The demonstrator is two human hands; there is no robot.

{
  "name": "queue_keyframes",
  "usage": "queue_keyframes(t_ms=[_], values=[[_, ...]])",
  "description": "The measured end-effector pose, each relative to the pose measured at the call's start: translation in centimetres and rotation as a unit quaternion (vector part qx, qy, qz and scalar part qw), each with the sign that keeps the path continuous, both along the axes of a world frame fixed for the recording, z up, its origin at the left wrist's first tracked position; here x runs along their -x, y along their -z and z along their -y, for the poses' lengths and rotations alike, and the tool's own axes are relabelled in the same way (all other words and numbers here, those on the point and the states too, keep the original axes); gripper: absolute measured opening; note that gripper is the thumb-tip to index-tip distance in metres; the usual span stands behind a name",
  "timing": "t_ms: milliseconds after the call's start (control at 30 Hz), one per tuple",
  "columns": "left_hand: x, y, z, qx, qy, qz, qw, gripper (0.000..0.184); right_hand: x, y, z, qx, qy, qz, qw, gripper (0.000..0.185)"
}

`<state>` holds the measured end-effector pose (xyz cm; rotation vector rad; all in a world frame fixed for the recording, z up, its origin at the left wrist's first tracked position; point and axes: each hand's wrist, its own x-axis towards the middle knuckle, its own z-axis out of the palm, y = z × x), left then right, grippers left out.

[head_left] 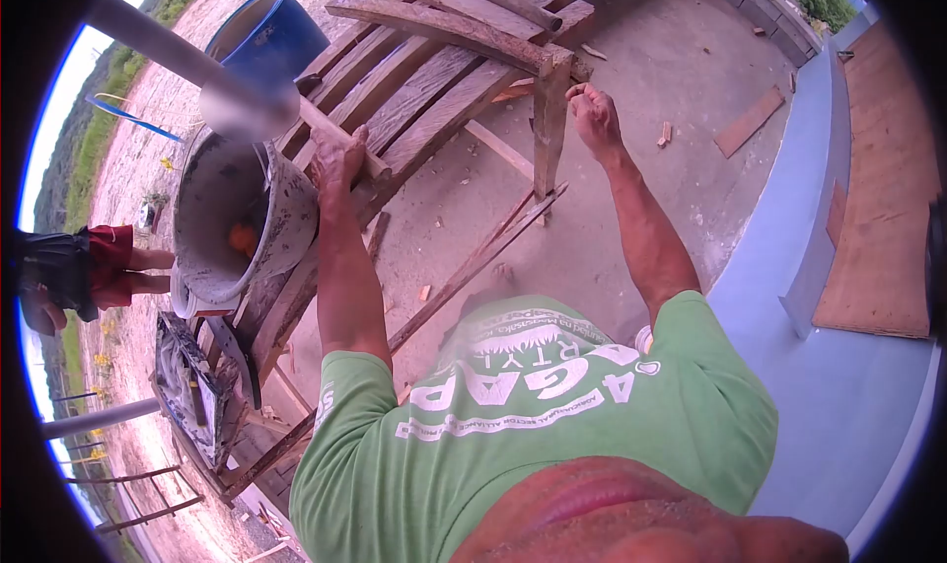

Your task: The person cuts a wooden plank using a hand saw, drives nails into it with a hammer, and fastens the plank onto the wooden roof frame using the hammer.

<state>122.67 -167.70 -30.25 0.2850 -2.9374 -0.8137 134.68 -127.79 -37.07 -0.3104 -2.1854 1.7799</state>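
Note:
My left hand [338,156] is closed around a pale wooden handle [318,121]. Its near end sticks out past my palm, and a blurred patch hides its far end. Below the hand are the rough planks [400,99] of a wooden bench or trestle. My right hand [595,117] has curled fingers, held close beside the top of an upright wooden post [549,119]. Whether anything small is pinched there I cannot make out. A mortar-smeared bucket [296,203] with something orange inside stands next to my left forearm.
A blue drum [296,45] is beyond the planks. A grey pole [158,40] crosses the upper left. At lower left lies a mortar-covered board [187,385]. Another person [109,257] is at far left. A plywood sheet [878,188] lies at right, and wood scraps [750,121] dot the concrete floor.

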Motion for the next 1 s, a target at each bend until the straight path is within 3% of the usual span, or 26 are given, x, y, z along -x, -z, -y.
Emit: queue_keyframes(t_ms=[33,133,233,267,400,500,533,633,667,767,900,967,1000], values=[[0.4,0.1,0.0,-0.008,-0.008,-0.001,1.000,0.092,0.8,-1.5,1.0,-0.151,0.048,-0.026,0.987,0.044],[2.3,0.6,0.1,-0.062,-0.042,-0.007,0.997,0.093,3.2,-3.9,3.2,-0.378,0.159,-0.027,0.912,0.064],[2.6,0.9,0.4,-0.155,-0.041,-0.092,0.983,0.093,6.4,-3.9,1.8,-0.361,0.073,0.008,0.930,0.068],[2.3,0.6,0.6,-0.194,-0.033,-0.096,0.976,0.093,6.9,-4.0,1.6,-0.303,0.055,0.009,0.951,0.065],[-2.5,-3.6,-0.5,-0.344,-0.001,-0.106,0.933,0.093,7.0,-4.4,1.5,-0.274,0.006,0.024,0.961,0.058],[-4.9,-1.4,-0.3,-0.452,0.110,-0.183,0.866,0.094,7.7,1.0,1.9,-0.005,-0.052,0.120,0.991,0.057],[-5.8,-0.7,-0.8,-0.467,0.153,-0.222,0.842,0.086,6.1,-1.3,3.8,0.212,-0.075,0.161,0.961,0.054],[-7.7,-1.4,-2.4,-0.527,0.135,-0.081,0.835,0.070,6.1,-1.3,5.3,0.217,-0.041,0.139,0.965,0.053],[-8.5,-2.3,-3.6,-0.463,0.111,-0.066,0.877,0.053,6.7,-0.2,4.7,0.185,-0.034,0.141,0.972,0.059],[-11.0,-2.3,-6.1,-0.536,0.105,-0.019,0.838,0.048,7.6,-0.4,2.6,0.128,-0.036,0.122,0.984,0.056],[-12.6,-1.0,-9.6,-0.632,0.149,-0.062,0.758,0.036,7.4,-1.3,0.1,0.037,-0.064,0.104,0.992,0.056],[-12.8,-0.7,-11.3,-0.597,0.084,-0.040,0.797,0.033,6.4,-2.1,-0.4,0.027,-0.106,0.123,0.986,0.053],[-13.2,-0.5,-12.0,-0.577,0.051,-0.026,0.815,0.031,6.1,-1.2,-0.6,-0.035,-0.090,0.069,0.993,0.049]])
